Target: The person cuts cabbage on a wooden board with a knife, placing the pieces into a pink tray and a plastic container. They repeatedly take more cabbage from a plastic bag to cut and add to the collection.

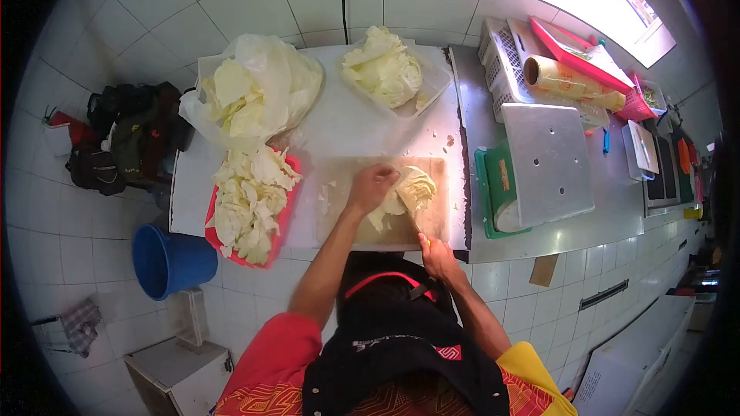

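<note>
My right hand [440, 257] grips a knife [417, 223] by its handle, and the blade points up at a piece of cabbage [417, 187] on the cutting board [335, 219]. Just left of that piece is my left hand [373, 186], fingers curled together; whatever they may hold is hidden. Pale cabbage leaves [383, 216] lie on the board below the left hand. Farther left, loose cabbage leaves [253, 204] fill a red basket [287, 212].
Behind the board, a clear tray [435, 85] holds cabbage; a plastic bag [289, 81] of leaves is at back left. A green bin [493, 185] with a grey lid [551, 166] stands right. A blue bucket [166, 262] is on the floor.
</note>
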Action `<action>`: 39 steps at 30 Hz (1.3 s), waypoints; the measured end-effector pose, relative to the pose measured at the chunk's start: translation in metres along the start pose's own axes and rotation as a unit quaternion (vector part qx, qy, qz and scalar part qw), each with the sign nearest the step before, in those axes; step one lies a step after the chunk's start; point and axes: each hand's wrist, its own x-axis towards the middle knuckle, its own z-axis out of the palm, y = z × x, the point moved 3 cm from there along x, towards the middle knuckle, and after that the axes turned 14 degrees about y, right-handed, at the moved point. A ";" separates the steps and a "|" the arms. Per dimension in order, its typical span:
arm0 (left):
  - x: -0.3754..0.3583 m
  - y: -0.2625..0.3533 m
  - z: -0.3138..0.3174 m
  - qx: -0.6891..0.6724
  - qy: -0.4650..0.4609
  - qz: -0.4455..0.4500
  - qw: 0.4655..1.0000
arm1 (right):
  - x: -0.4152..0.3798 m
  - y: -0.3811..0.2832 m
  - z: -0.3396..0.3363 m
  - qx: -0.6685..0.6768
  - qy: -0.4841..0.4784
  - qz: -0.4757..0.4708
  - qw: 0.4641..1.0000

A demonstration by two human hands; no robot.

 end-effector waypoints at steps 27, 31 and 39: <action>-0.046 0.014 -0.014 0.250 0.018 0.327 0.911 | -0.020 0.045 0.009 0.094 0.047 -0.090 0.990; -0.042 -0.022 -0.003 0.314 0.025 0.362 0.877 | -0.005 0.046 0.022 0.066 0.030 -0.053 0.996; -0.031 -0.031 -0.002 0.269 0.013 0.340 0.901 | -0.005 0.015 0.010 0.042 0.011 -0.014 0.999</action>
